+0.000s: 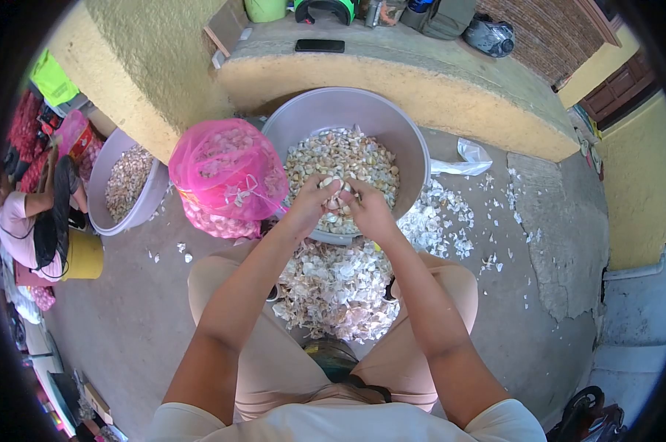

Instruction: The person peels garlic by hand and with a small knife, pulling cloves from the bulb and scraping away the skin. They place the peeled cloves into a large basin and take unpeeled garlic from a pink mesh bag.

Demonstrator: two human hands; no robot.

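Far left, by the floor's [141,317] left edge, a co-worker [27,228] sits on a yellow bucket [85,256]; what their hands do, can't tell. Just right of them, a smaller lilac tub [149,197] part-filled with loose garlic cloves [129,177]. Next, a tied pink mesh bag [222,166], packed with what look like whole garlic bulbs, close against the big tub's left rim.

Center: big grey-lilac tub [412,136] on the floor, in front of the concrete ledge [392,50], with a layer of separated cloves [348,151] in it. Left hand [309,202] and right hand [372,210] meet over the tub's near half, both grasping one garlic clump [335,187] between thumbs and fingers. Skin pile [340,287] on the floor between the person's legs, below the tub's near edge. Black phone [320,46] on the ledge, toward its front edge.

Right of the tub: more skins [432,221] scattered on the floor, white plastic bag [471,156] just beside the right rim.

Step in hand, judging by grip: breaking garlic apart into cloves. Next move calls for thumbs prying outward, hands held inside the tub's rim so cloves drop in and not onto the skins.
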